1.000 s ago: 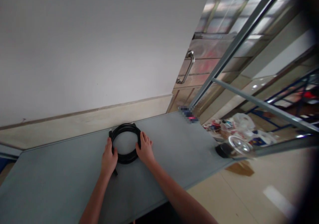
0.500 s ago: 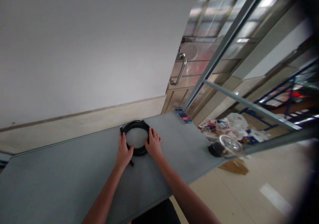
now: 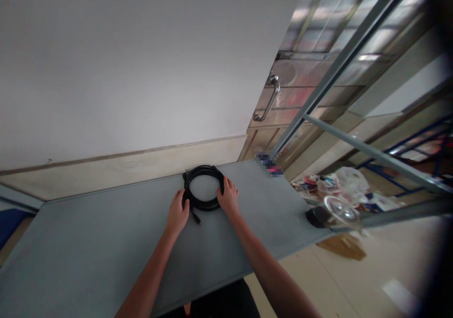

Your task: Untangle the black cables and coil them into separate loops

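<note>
A black cable (image 3: 201,169) lies wound in a round coil on the grey table, close to the wall. One loose end with a plug (image 3: 196,219) sticks out of the coil toward me. My left hand (image 3: 178,212) is at the coil's lower left side, thumb and fingers closing on its outer edge; the fingertips are partly hidden. On the right side, my right hand (image 3: 229,197) grips the coil, fingers over the outside and thumb toward the inside of the ring.
The grey tabletop (image 3: 106,242) runs along the white wall (image 3: 141,63). A clear container with a dark base (image 3: 318,217) stands at the right edge, near a metal frame post (image 3: 318,91). A blurred-out item (image 3: 269,163) sits at the far corner. Plastic bags (image 3: 348,181) lie beyond.
The view has turned slightly left. My left hand has slid lower and outward along the coil's left side. The loose plug end now shows more clearly. My right hand keeps its place on the coil.
</note>
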### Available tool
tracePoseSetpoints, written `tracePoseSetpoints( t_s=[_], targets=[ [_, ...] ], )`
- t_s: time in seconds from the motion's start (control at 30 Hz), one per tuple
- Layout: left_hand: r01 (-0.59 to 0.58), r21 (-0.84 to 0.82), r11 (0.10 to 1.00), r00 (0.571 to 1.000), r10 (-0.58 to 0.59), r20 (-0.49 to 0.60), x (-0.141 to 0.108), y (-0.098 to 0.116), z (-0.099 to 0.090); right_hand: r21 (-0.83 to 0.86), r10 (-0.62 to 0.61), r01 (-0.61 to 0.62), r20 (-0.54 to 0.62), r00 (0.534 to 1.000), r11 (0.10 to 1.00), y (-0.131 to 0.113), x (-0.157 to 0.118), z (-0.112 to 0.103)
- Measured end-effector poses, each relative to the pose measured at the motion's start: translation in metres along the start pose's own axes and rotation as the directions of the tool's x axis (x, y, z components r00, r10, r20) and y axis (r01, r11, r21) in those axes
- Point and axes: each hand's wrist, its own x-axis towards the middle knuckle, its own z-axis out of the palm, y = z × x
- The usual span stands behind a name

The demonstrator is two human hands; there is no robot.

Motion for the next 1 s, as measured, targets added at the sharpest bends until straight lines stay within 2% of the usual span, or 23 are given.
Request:
tracePoseSetpoints(
  t_s=[0.13,0.23,0.37,0.47,0.57,0.7,0.87,1.0],
  targets=[
    [-0.101,0.101,0.99,0.993,0.095,0.068,-0.008,-0.001,0.011,-0.039,0.006,-0.006,0.0,1.0,0.999,-0.002,0.002,-0.003],
    [-0.142,0.107,0.984,0.986,0.131,0.099,-0.005,-0.001,0.014,-0.077,0.014,-0.014,0.002,1.0,0.997,-0.002,0.004,-0.007],
    [-0.14,0.034,0.99,0.987,0.136,0.088,-0.002,0.0,0.007,-0.142,0.047,-0.039,0.056,0.997,0.989,-0.004,0.018,-0.017],
    [-0.072,-0.054,0.996,0.994,0.076,0.079,-0.006,0.003,-0.006,-0.186,0.024,-0.003,0.107,0.994,0.983,-0.006,0.037,-0.026],
    [-0.011,-0.112,0.994,0.995,0.022,0.097,-0.019,0.007,-0.023,-0.202,0.001,0.026,0.133,0.991,0.979,-0.007,0.055,-0.032],
    [0.002,-0.111,0.994,0.991,0.013,0.13,-0.05,0.006,-0.041,-0.187,-0.016,0.035,0.102,0.995,0.982,-0.009,0.07,-0.037],
    [-0.019,-0.054,0.998,0.991,0.025,0.129,-0.086,-0.002,-0.048,-0.141,-0.069,0.087,0.126,0.99,0.986,-0.016,0.072,-0.035],
    [-0.023,-0.046,0.999,0.988,0.029,0.153,-0.095,-0.003,-0.051,-0.244,-0.136,0.177,0.177,0.975,0.954,-0.026,0.068,-0.028]
  ],
)
